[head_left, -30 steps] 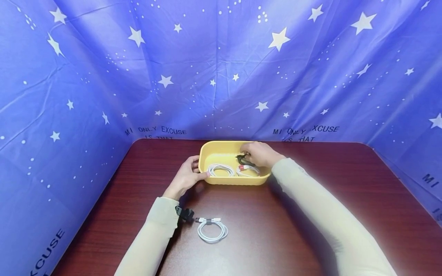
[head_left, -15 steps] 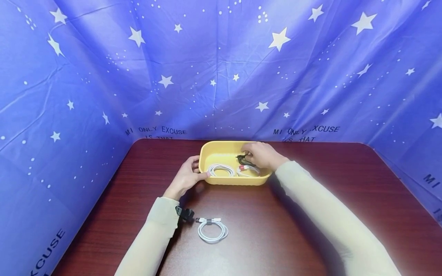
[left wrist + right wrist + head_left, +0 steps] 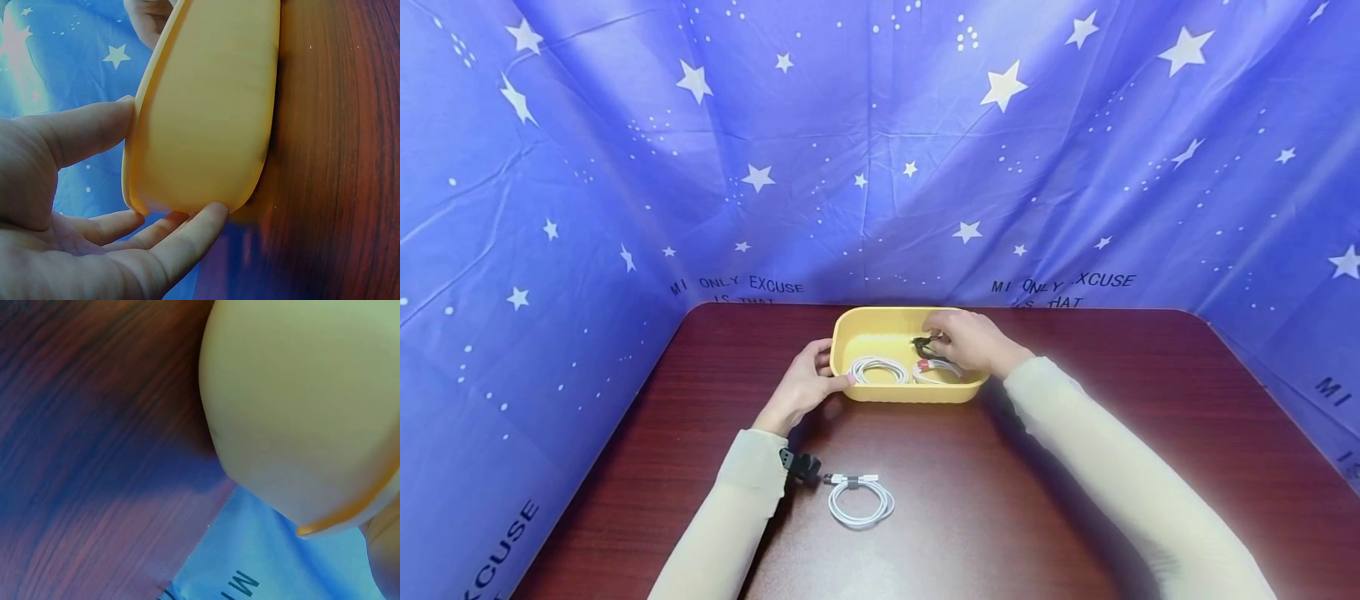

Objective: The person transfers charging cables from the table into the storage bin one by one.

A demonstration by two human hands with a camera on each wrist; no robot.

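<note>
A yellow plastic box [image 3: 917, 395] stands near the back of the table. My left hand [image 3: 802, 387] grips its left end; in the left wrist view the thumb presses the rim of the box [image 3: 206, 112] and the fingers touch the end wall. Inside the box's right half, my right hand [image 3: 973, 340] holds a bundled black cable [image 3: 922, 347] with its fingertips, which are partly hidden. A coiled white cable [image 3: 859, 372] lies at front left in the box. Beside it, at front right, is another white cable with a red band [image 3: 922, 366]. The right wrist view shows mainly the box's outer wall [image 3: 300, 406].
On the dark red wooden table [image 3: 970, 500], in front of the box, lies a coiled white USB cable [image 3: 861, 523] with a dark strap. A black wrist camera [image 3: 805, 467] sits beside it on the left sleeve. Blue star-patterned cloth [image 3: 872, 167] hangs behind the table.
The right forearm shifts slightly to the right, and the fingers and black cable shift a little within the box. My left hand, the box and the white cables keep their places.
</note>
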